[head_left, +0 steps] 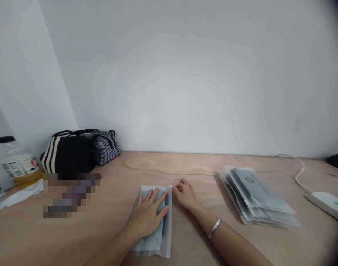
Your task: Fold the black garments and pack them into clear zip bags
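A frosted plastic zip bag (166,236) with something flat and pale blue-grey inside lies on the wooden table in front of me. My left hand (149,214) rests flat on top of it, fingers spread. At the bag's upper right corner, my right hand (185,194) is closed, thumb and forefinger pinching the edge; the exact spot between the fingertips is too small to make out. Right of my hands lies a stack of several similar frosted bags (257,192), dark flat contents showing through and a round mark on the top one.
Black and striped bags (74,153) stand against the wall at the back left. Left of them are a bottle (20,162) of yellow liquid and white tissue (24,194). A blurred-out item (71,195) lies nearby. A white power strip (327,203) with its cable sits at the right.
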`<control>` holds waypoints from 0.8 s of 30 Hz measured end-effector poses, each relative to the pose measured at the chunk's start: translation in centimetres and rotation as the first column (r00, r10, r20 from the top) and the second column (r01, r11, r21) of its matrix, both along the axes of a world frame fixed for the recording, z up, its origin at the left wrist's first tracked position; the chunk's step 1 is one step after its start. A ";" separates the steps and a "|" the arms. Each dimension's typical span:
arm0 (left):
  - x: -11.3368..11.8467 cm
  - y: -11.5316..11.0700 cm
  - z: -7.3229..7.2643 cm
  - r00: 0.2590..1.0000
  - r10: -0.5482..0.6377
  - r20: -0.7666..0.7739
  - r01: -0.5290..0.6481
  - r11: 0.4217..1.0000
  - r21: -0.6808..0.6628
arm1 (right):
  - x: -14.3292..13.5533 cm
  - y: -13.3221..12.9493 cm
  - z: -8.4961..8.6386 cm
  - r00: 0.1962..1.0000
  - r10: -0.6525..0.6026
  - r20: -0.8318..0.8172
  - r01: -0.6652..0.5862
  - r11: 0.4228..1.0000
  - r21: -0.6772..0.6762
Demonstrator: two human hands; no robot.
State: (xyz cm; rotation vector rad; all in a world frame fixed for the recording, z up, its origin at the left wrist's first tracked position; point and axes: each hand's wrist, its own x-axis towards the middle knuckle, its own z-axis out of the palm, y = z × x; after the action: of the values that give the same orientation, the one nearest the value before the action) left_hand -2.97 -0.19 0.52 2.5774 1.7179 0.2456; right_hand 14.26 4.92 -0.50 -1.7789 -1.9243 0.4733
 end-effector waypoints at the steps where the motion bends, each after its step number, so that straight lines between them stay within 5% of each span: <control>1: 0.1 0.0 0.0 1.000 0.006 -0.013 -0.006 1.000 0.001 | -0.7 0.6 -0.1 1.000 -0.028 0.006 0.028 1.000 -0.010; 6: 0.4 -0.1 0.0 0.998 0.026 -0.050 -0.026 1.000 -0.002 | -2.4 1.3 -0.3 0.994 -0.104 0.043 0.106 0.993 -0.049; 14: 0.5 -0.2 0.2 0.999 0.020 -0.049 -0.021 1.000 -0.009 | -2.3 -1.4 0.3 0.999 -0.022 0.049 0.026 0.996 -0.087; 24: 0.6 -0.2 0.1 0.998 0.032 -0.045 -0.032 0.999 -0.001 | -1.7 -9.6 -0.4 0.989 0.123 -0.076 -0.126 0.991 -0.040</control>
State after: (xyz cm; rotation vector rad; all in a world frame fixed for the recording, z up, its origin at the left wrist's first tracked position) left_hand -2.38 -0.42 0.61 2.5754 1.7743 0.1885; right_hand 12.58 -4.65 -0.86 -1.6507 -1.9951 0.6211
